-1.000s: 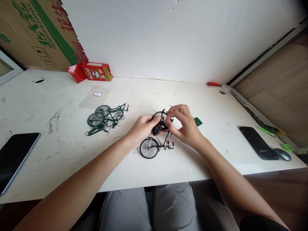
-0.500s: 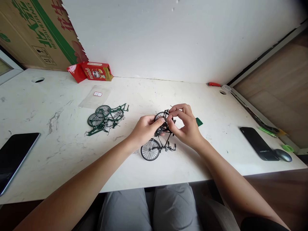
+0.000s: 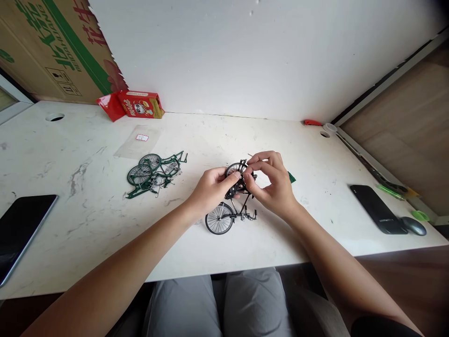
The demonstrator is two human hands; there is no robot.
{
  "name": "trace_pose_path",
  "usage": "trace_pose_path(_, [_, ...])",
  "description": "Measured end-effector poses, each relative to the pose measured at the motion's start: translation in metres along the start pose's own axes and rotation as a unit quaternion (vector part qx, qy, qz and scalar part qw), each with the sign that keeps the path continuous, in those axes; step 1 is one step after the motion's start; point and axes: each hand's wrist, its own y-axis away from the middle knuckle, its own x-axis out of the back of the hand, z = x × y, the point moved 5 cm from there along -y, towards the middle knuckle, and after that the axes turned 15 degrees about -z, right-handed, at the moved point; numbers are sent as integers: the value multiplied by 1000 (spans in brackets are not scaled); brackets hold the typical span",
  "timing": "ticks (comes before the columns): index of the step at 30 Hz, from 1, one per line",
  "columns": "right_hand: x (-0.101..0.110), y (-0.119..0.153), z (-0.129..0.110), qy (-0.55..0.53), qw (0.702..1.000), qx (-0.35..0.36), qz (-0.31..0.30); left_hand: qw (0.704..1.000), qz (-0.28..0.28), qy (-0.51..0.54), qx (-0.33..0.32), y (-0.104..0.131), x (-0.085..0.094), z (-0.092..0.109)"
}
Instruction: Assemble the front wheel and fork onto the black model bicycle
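Note:
A black miniature bicycle (image 3: 219, 219) lies over the white table in front of me, its front wheel toward me and its handlebar to the right. My left hand (image 3: 213, 186) is closed on the rear part, the thumb pressed by the rear wheel. Against that wheel's right side, my right hand (image 3: 269, 181) makes a pinch with thumb and forefinger; whatever sits between the tips is too small to tell. Left of my hands lie green miniature bicycle parts (image 3: 150, 175), with wheels and frame pieces. A small green piece (image 3: 292, 177) shows partly behind my right hand.
A clear plastic bag (image 3: 136, 142) with a label and a red box (image 3: 142, 105) lie at the back left. A tablet-like device (image 3: 24, 234) rests at the left edge. On the right are a black phone-like object (image 3: 377, 209) and a computer mouse (image 3: 414, 226).
My right hand has shifted very slightly to the right and covers more of the small green piece. The left hand and the black bicycle look unchanged.

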Motion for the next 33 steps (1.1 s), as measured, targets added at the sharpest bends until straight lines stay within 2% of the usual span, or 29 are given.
trace_pose_path(9, [9, 2, -14, 54, 994, 47, 77, 996, 3, -63, -61, 7, -10, 12])
trace_pose_path(15, [11, 3, -16, 73, 992, 56, 89, 978, 29, -178, -107, 13, -14, 22])
trace_pose_path(21, [14, 3, -19, 80, 988, 72, 108, 962, 35, -237, -130, 17, -17, 29])
trace_pose_path(33, [10, 5, -12, 1, 994, 12, 108, 941, 67, -293, -154, 22, -20, 37])
